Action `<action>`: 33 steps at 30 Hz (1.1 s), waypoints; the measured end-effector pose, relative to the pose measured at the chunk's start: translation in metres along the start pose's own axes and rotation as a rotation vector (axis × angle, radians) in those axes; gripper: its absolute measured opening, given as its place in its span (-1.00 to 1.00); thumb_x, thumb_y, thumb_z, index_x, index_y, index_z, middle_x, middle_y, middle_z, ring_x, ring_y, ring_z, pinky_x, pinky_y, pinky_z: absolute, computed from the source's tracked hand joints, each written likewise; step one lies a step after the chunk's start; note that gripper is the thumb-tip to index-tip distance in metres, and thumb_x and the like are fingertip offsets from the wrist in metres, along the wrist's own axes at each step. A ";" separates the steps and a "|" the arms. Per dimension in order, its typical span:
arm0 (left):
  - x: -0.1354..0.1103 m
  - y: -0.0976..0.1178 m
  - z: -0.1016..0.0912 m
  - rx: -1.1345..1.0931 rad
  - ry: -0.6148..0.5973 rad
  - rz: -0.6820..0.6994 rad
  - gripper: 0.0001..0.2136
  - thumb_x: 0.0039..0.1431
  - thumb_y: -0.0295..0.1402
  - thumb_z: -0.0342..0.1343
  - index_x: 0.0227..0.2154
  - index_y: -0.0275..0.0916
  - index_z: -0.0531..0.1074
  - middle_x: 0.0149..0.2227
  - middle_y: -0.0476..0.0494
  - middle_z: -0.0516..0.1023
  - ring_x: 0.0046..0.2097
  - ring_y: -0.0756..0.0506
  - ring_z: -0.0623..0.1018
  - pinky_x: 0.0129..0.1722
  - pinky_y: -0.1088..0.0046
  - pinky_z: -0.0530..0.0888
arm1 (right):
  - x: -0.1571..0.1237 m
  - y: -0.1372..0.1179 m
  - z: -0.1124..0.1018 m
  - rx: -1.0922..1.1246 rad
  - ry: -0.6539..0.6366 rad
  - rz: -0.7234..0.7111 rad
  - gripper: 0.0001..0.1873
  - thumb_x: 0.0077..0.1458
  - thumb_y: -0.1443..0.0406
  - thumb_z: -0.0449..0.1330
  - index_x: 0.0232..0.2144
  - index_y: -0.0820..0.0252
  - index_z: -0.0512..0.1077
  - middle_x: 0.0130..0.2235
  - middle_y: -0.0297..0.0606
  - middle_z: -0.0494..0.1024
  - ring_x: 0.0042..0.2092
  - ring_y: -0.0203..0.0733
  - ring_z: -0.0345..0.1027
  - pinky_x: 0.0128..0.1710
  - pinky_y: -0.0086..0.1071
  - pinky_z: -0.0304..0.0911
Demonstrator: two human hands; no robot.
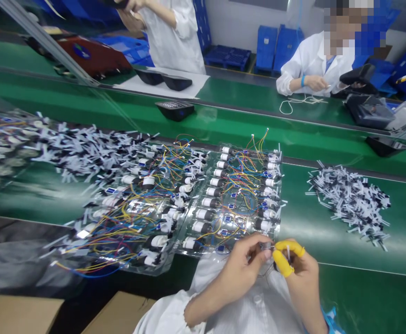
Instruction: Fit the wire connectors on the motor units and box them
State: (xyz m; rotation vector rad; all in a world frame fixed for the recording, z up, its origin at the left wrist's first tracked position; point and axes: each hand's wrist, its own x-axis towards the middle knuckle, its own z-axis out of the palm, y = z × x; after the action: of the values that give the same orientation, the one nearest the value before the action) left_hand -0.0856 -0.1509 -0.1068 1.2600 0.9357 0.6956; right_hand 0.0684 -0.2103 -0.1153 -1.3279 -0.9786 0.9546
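My left hand (246,262) is closed, its thumb and fingers pinching a small silvery part (267,246) with thin wires hanging below. Close against it, my right hand (302,266), with yellow finger cots on thumb and forefinger, pinches a small black piece with a white strip (288,253). The fingers cover much of both pieces, so I cannot tell whether they are joined. Just beyond my hands lies a clear plastic tray (185,218) with rows of white-and-black cylindrical parts (203,226) and coloured wires. A second clear tray (168,264) on the left holds similar wired parts.
A heap of black-and-white strip pieces (351,202) lies on the green belt (300,222) at right; a larger heap (88,150) is at left. Black housings (175,111) rest beyond. Two people in white coats (175,37) work across the line. Cardboard (15,313) sits lower left.
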 end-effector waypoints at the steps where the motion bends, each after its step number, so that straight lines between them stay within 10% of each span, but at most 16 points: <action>1: -0.001 -0.001 0.000 -0.007 -0.005 -0.001 -0.78 0.31 -0.25 0.15 -0.15 -0.29 0.56 -0.40 -0.01 0.40 -0.36 -0.05 0.34 -0.33 0.44 0.28 | -0.001 0.000 0.001 -0.003 -0.001 -0.001 -0.91 0.16 0.34 0.40 -0.25 0.08 0.62 -0.37 -0.38 0.49 -0.37 -0.28 0.35 -0.37 -0.50 0.32; 33: 0.002 0.016 -0.007 0.323 -0.014 0.232 -0.78 0.30 -0.60 -0.01 -0.26 -0.26 0.53 -0.31 -0.08 0.51 -0.26 -0.07 0.50 -0.22 0.42 0.37 | 0.008 -0.007 0.007 -0.267 -0.018 -0.215 -0.87 0.33 0.40 0.20 -0.27 0.09 0.50 -0.33 -0.37 0.48 -0.37 -0.26 0.32 -0.38 -0.44 0.22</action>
State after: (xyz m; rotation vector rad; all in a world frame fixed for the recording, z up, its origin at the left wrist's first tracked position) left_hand -0.0898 -0.1427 -0.0918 1.6766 0.9237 0.7330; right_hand 0.0643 -0.2010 -0.1086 -1.4008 -1.2682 0.6900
